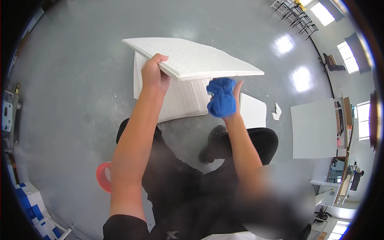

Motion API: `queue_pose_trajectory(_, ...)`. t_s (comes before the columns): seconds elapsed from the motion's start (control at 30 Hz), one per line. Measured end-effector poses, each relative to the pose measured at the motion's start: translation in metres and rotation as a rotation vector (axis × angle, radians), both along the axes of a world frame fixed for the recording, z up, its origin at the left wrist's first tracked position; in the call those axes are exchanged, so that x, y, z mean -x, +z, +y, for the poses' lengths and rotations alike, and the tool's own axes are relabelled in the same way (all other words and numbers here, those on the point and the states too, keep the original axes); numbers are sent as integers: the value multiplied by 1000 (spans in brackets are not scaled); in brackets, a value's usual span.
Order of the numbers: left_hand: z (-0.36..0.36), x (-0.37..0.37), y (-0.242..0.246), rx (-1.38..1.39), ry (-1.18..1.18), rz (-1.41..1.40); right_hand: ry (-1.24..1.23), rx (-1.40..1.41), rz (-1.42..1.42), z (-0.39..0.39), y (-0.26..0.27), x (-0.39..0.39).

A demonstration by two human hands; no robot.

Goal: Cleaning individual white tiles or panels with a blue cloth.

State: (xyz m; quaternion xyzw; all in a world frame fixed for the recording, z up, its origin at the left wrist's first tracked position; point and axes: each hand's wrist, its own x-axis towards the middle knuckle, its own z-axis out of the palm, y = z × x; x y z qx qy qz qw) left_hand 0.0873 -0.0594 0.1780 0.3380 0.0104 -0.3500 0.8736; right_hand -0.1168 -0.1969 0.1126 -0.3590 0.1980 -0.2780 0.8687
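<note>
My left hand [154,73] grips the left edge of a white textured panel [192,57], thumb on top and fingers beneath. The panel is held up off the floor and tilted. In my right hand [235,100] is a crumpled blue cloth [222,97], just below the panel's near edge; the cloth hides most of the fingers. Whether that hand also touches the panel's underside I cannot tell. Under the raised panel lies a stack of similar white sheets [183,102] on the floor, partly covered from view. Another white piece [253,111] rests to the right of the stack.
A small torn white scrap [276,111] lies on the grey floor [75,90]. Beside my left forearm is a red ring-shaped object [103,177]. A large pale board [313,129] stands at the right, near shelving. Several stools [295,15] line the far right wall.
</note>
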Motion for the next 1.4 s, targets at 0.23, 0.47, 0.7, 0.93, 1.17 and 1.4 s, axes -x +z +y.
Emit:
queue_pose_trajectory(0.23, -15, 22, -7, 18, -89, 14, -58, -193, -15, -4, 53, -5)
queue_pose_trajectory(0.47, -57, 49, -16, 184, -311, 23, -242, -108, 222, -51, 81, 36)
queue_pose_trajectory(0.7, -105, 89, -22, -2, -672, -6, -393, 11, 169, -130, 106, 93)
queue_pose_trajectory(0.93, -98, 80, -48, -235, -786, -360, -546, 68, 227, -197, 53, 179)
queue_pose_trajectory(1.17, -85, 90, -50, -568, -881, -647, -658, 20, 104, -237, -2, 255)
queue_pose_trajectory(1.4, -78, 87, -63, -763, -972, -671, -802, 27, 196, -235, -59, 296)
